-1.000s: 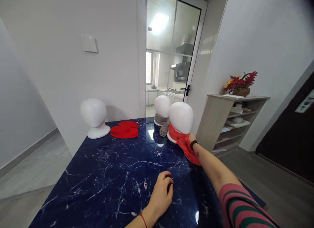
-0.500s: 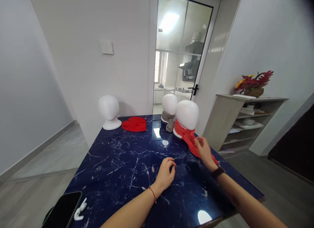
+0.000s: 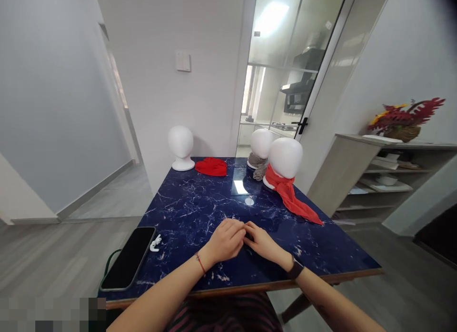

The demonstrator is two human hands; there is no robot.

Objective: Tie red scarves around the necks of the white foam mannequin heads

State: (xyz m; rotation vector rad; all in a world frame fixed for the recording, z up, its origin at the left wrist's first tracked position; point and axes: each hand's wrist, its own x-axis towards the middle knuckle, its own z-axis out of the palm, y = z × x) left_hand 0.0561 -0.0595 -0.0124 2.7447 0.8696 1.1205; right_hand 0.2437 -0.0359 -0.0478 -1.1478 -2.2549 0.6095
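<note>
- 2 hands, both at the near middle of the dark blue white-veined marble table (image 3: 185, 213). The left hand (image 3: 223, 239) has its fingers curled loosely and rests on the top, w/ a red string on its wrist.
- The right hand (image 3: 264, 244) has its fingers stretched out and close together, tips touching the left hand's fingertips, w/ a black watch (image 3: 295, 268) on its wrist. There's a dark patch where the tips meet; can't tell if anything is pinched there.
- 1 black flat smartphone (image 3: 128, 263) lies face up at the near left corner. 1 small white plastic piece (image 3: 155, 244) is just beside its far end – too small to tell what it is.
- 3 white foam mannequin heads stand in the far part of the table. The nearest head (image 3: 285, 156) is far right, the middle head (image 3: 262, 144) is just behind it and partly covered by it, and the bare left head (image 3: 181, 142) is well apart at the far left.
- 3 cloths: 1 orange-red thin scarf (image 3: 293, 201) is round the nearest head's neck, its tail trailing toward the right edge. 1 grey knit scarf (image 3: 257, 163) is round the middle head. 1 red folded cloth (image 3: 211, 166) lies flat between the left head and the middle head.
- Beyond the table: 1 pale wooden open shelf unit (image 3: 342, 170) at right w/ 1 basket of red flowers (image 3: 403, 122) on top, and 1 glass door (image 3: 285, 75) behind the heads.
</note>
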